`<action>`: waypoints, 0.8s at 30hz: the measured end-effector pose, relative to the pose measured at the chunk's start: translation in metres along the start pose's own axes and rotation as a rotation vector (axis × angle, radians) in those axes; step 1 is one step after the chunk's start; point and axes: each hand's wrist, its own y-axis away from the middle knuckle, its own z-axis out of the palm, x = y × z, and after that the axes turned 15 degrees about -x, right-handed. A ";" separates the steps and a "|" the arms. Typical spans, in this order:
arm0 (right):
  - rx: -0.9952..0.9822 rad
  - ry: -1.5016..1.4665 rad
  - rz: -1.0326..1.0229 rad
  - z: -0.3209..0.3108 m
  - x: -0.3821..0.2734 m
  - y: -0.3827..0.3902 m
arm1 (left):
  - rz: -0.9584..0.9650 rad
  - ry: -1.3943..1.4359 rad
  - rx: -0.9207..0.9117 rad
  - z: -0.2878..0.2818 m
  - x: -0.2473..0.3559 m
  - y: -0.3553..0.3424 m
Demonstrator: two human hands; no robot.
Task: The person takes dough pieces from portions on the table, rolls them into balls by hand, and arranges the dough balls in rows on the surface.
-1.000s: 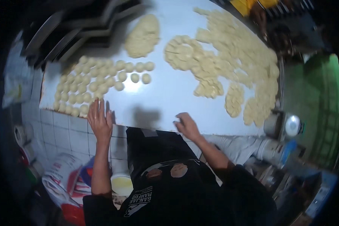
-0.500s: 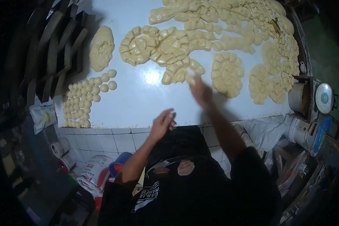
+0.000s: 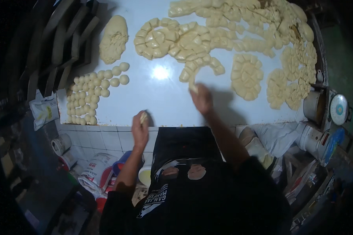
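Observation:
My left hand (image 3: 139,127) is at the near edge of the white table (image 3: 161,98), closed on a small piece of dough (image 3: 143,116). My right hand (image 3: 202,98) reaches further in and pinches a cut dough piece (image 3: 192,83) at the end of a curved row of pieces (image 3: 202,68). Rolled dough balls (image 3: 91,94) lie in rows at the left. A lump of dough (image 3: 113,38) sits above them. Round clusters of cut dough (image 3: 245,75) cover the far and right parts of the table.
Dark stacked trays (image 3: 62,43) stand at the table's left. A metal pot (image 3: 313,105) and a round scale (image 3: 338,109) sit at the right edge. Sacks and tubs (image 3: 96,172) lie on the floor below the tiled table front.
My right hand moved in to the curved row and took a piece. My left hand came to the table edge with dough in it. The camera view shifted left and nearer.

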 end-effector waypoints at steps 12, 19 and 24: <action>-0.443 0.503 -0.180 0.138 -0.123 -0.003 | 0.214 -0.369 -0.080 -0.024 -0.093 -0.078; -0.239 0.458 -0.294 0.091 -0.126 -0.066 | 0.459 -0.606 -0.183 -0.127 -0.113 -0.106; -0.325 0.312 -0.224 0.140 -0.148 0.003 | 0.529 -0.336 -0.097 -0.056 -0.113 -0.037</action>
